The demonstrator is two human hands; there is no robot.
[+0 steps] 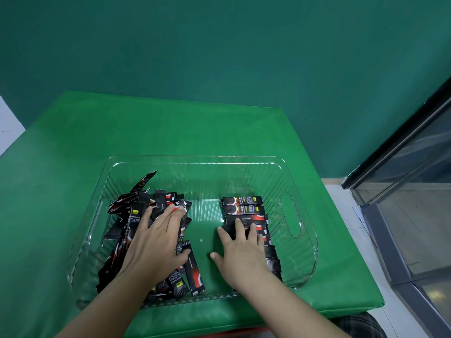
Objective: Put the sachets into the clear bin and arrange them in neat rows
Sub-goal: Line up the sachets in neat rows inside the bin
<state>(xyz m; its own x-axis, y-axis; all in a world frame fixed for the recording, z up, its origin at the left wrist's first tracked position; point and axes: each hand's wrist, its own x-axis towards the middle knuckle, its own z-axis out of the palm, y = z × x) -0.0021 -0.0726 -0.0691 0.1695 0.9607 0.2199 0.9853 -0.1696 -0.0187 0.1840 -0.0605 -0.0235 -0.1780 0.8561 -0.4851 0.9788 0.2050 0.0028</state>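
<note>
A: What could go wrong here?

B: The row (246,215) at the bin's (195,159) three o'clock overlaps like shingles; I'd judge a sideways nudge from the right hand (240,254) would fan it out. The pile (136,230) at nine o'clock is a loose heap, and dragging one sachet could pull others along or flick one over the wall.

A: And the hands?

B: Left hand (157,242) lies flat, fingers spread, pressing on the pile, grasping nothing. Right hand is released too, fingers straight, fingertips resting on the row's middle sachets.
</note>
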